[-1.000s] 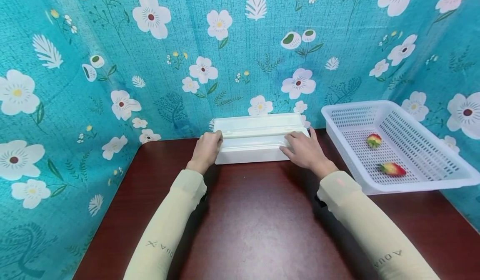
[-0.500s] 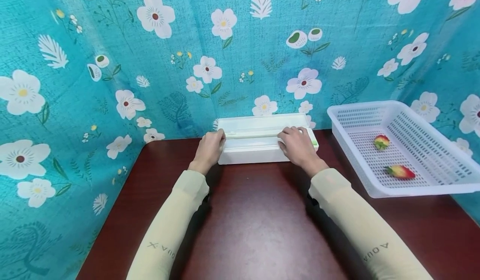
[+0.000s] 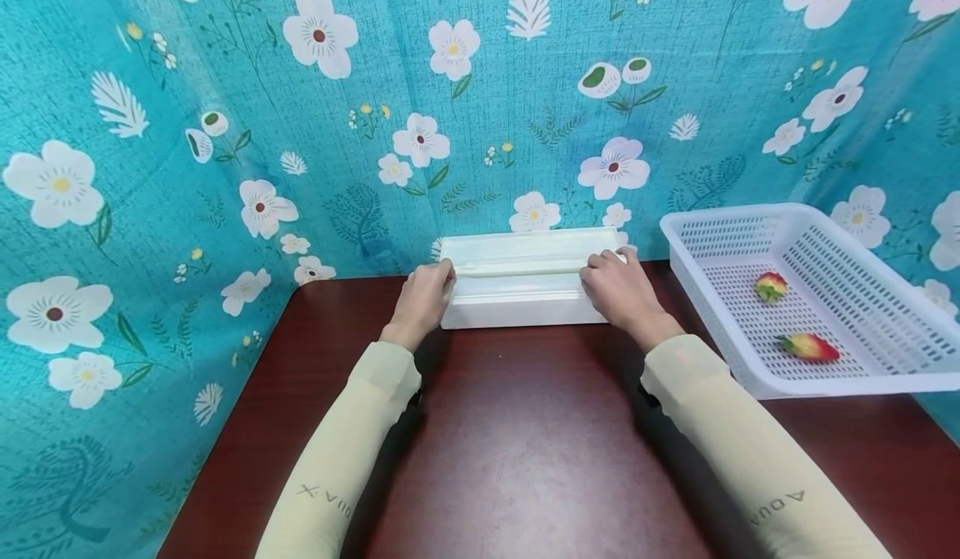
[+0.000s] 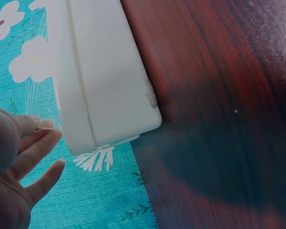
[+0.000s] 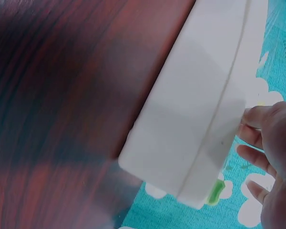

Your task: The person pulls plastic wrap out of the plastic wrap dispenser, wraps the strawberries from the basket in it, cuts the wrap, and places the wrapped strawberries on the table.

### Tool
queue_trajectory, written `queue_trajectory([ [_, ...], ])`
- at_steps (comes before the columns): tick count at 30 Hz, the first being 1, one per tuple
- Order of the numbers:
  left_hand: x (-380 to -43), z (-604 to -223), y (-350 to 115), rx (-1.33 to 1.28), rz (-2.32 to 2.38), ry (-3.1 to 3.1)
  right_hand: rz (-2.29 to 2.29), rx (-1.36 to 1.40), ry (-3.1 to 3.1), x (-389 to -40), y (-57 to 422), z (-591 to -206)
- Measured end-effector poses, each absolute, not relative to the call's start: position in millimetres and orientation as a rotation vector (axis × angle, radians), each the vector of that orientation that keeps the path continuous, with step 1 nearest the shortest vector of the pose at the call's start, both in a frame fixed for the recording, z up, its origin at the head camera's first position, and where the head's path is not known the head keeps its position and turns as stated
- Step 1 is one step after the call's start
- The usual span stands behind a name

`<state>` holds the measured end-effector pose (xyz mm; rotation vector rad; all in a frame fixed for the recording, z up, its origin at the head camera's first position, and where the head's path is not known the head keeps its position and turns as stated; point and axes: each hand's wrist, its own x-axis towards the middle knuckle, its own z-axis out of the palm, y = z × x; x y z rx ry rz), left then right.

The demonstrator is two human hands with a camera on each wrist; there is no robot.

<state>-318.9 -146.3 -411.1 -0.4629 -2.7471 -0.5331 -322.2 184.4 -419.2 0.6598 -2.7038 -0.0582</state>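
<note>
The left hand [image 3: 422,299] and the right hand [image 3: 619,290], fingers loosely bent, each touch one end of the one long white plastic box [image 3: 521,288] at the back of the dark red tabletop [image 3: 517,442]. Two red strawberries [image 3: 808,346] lie in one white plastic basket [image 3: 892,380].

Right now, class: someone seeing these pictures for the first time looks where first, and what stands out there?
The eye lands on the long white box at the far edge of the dark red table, with the left hand at one end and the right hand at the other. Next comes the white perforated basket on the right, holding two strawberries, all against a bright teal floral cloth.
</note>
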Motion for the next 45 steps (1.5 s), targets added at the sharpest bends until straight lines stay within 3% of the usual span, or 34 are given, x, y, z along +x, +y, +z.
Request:
queue_trajectory([
  [45,-290.3,-405.6,-161.6,-0.680,-0.461,-2.761,-0.054,0.810,-2.785,-298.3,202.0,-417.4],
])
